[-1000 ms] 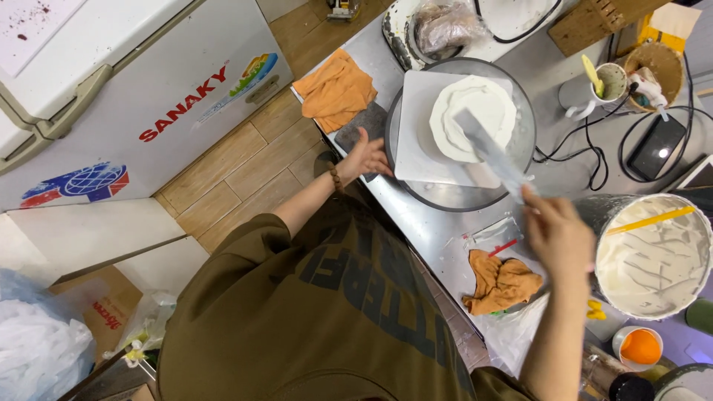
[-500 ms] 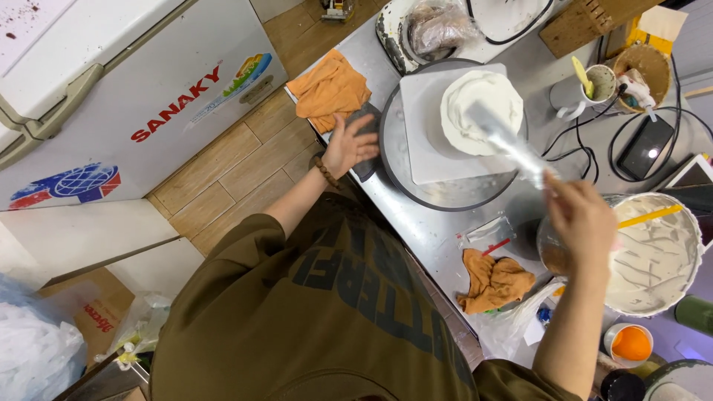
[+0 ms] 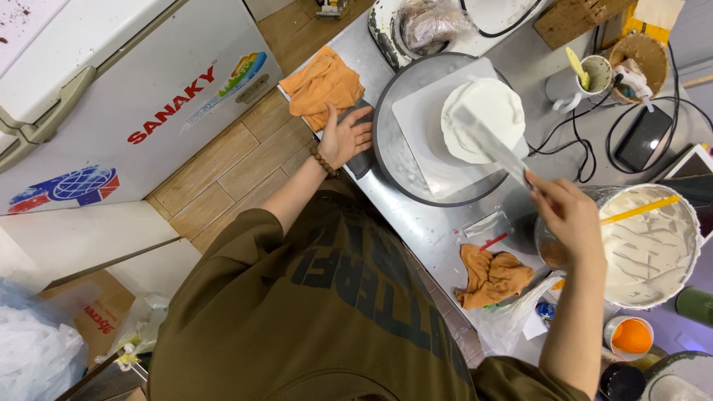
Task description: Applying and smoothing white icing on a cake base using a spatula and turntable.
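Observation:
A white frosted cake (image 3: 486, 115) sits on a square white board atop a round metal turntable (image 3: 397, 160) on the steel counter. My right hand (image 3: 570, 215) grips a long metal spatula (image 3: 490, 145) whose cream-smeared blade lies over the cake's near side. My left hand (image 3: 344, 136) rests with fingers spread at the counter's edge, touching the turntable's left rim and a dark object beside it. A folded orange cloth (image 3: 323, 85) lies just beyond that hand.
A big bowl of white cream (image 3: 653, 249) with a yellow stick across it stands right of my right hand. A crumpled orange cloth (image 3: 492, 276), a mug with tools (image 3: 590, 74), a phone (image 3: 645, 137) with cables and a small orange-filled cup (image 3: 630, 336) crowd the counter. A white chest freezer (image 3: 111, 89) stands left.
My left hand slid along the turntable's rim. The spatula blade stayed on the cake while my right hand shifted slightly. The view drifted.

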